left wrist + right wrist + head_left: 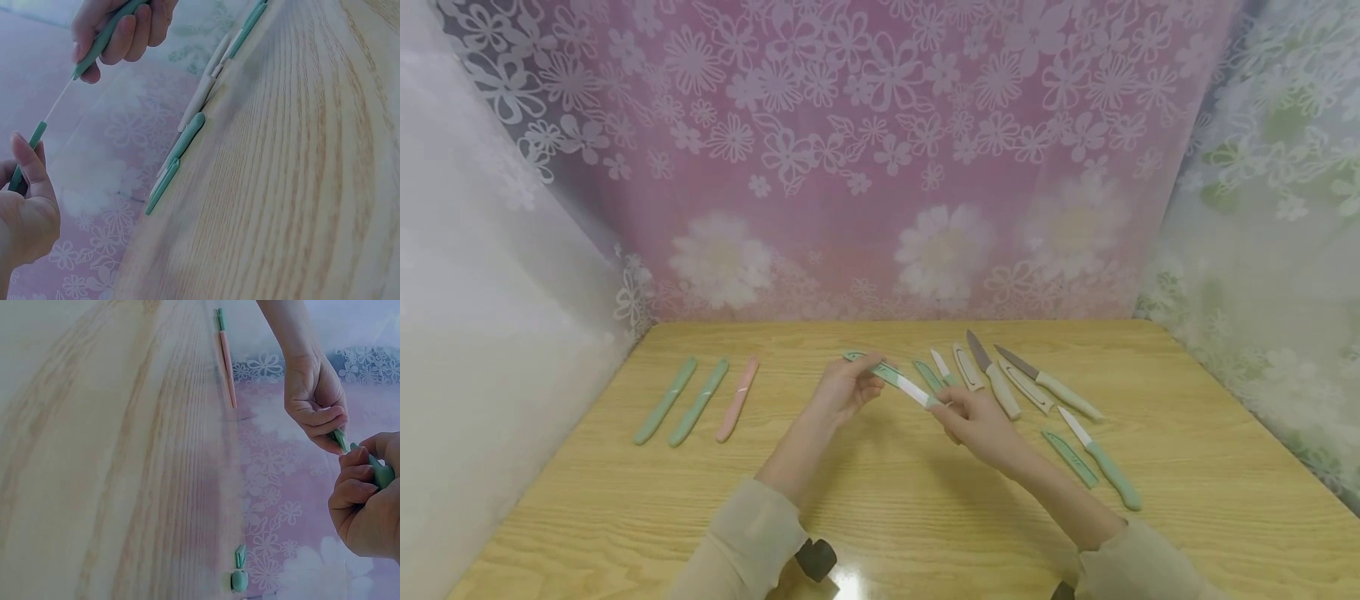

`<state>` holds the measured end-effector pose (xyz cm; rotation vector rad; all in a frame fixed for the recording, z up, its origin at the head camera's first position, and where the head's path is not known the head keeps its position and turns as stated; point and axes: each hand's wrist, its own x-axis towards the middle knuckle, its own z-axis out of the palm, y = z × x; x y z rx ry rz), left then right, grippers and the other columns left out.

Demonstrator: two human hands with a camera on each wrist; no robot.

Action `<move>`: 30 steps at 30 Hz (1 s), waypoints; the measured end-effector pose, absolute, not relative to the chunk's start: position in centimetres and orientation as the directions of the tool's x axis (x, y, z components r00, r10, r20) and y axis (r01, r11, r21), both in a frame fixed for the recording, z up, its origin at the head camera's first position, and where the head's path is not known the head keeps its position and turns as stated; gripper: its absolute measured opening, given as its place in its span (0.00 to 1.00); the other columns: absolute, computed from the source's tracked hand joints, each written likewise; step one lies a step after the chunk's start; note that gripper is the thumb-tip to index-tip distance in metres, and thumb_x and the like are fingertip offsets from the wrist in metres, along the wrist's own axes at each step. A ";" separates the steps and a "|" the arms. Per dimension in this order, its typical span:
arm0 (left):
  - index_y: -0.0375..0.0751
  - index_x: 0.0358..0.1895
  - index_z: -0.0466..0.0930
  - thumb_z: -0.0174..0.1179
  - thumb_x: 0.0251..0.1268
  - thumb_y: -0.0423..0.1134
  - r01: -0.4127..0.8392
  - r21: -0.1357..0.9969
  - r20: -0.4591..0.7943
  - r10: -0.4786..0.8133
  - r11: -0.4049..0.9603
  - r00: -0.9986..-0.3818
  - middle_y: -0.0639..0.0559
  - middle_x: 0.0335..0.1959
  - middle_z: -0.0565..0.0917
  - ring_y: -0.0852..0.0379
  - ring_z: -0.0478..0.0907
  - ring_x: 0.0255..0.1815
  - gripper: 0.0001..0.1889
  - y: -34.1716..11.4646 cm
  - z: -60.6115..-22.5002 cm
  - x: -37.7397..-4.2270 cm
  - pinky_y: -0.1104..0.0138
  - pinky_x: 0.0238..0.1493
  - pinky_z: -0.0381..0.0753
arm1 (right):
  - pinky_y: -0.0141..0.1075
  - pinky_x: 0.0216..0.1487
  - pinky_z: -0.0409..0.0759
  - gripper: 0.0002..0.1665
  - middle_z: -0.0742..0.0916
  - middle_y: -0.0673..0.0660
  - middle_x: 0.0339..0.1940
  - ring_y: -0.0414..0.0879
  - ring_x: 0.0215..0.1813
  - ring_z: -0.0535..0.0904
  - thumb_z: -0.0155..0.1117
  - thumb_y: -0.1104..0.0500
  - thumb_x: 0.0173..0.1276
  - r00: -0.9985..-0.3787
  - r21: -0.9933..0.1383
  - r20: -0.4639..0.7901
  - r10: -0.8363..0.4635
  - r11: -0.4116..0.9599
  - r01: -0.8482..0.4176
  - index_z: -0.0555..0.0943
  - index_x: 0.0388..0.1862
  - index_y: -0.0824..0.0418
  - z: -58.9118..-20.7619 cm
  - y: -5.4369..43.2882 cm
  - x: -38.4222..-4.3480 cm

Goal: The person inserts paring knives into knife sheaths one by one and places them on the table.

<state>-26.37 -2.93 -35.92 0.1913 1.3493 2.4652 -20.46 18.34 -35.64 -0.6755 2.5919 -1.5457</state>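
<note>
My left hand (841,393) pinches a green knife sheath (886,372) between thumb and fingers above the middle of the table. Curled round the green handle (111,36) of a small knife is my right hand (981,423). The knife's white blade (913,390) shows bare between the two hands, its tip end at the sheath's mouth. In the left wrist view, sheath and blade lie nearly in one line. The right wrist view shows both hands close together, with most of the blade hidden.
Two green sheathed knives (665,402) (699,403) and a pink one (738,400) lie at the left. On the right are bare green-handled knives (1112,473), beige-handled knives (1070,395) and loose sheaths, green (1070,457) and beige (1026,387). A floral curtain (880,167) hangs behind the wooden table (880,517).
</note>
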 end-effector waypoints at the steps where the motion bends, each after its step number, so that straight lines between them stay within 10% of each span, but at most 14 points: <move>1: 0.38 0.28 0.82 0.51 0.68 0.32 -0.216 0.840 -0.041 0.339 -0.498 -0.940 0.48 0.25 0.84 0.66 0.77 0.16 0.12 -2.9 -35.9 -26.4 0.79 0.21 0.77 | 0.25 0.12 0.51 0.12 0.68 0.48 0.11 0.36 0.11 0.53 0.50 0.61 0.72 -0.905 -0.848 0.173 -0.389 0.409 -0.338 0.76 0.43 0.69 -35.7 18.4 -20.5; 30: 0.38 0.27 0.82 0.50 0.69 0.32 -0.212 0.871 -0.022 0.398 -0.442 -0.917 0.49 0.25 0.84 0.66 0.78 0.17 0.13 -3.0 -36.3 -26.3 0.80 0.22 0.77 | 0.26 0.10 0.51 0.12 0.69 0.49 0.11 0.37 0.11 0.55 0.52 0.59 0.72 -0.883 -0.853 0.169 -0.438 0.383 -0.354 0.77 0.41 0.68 -35.2 18.6 -20.3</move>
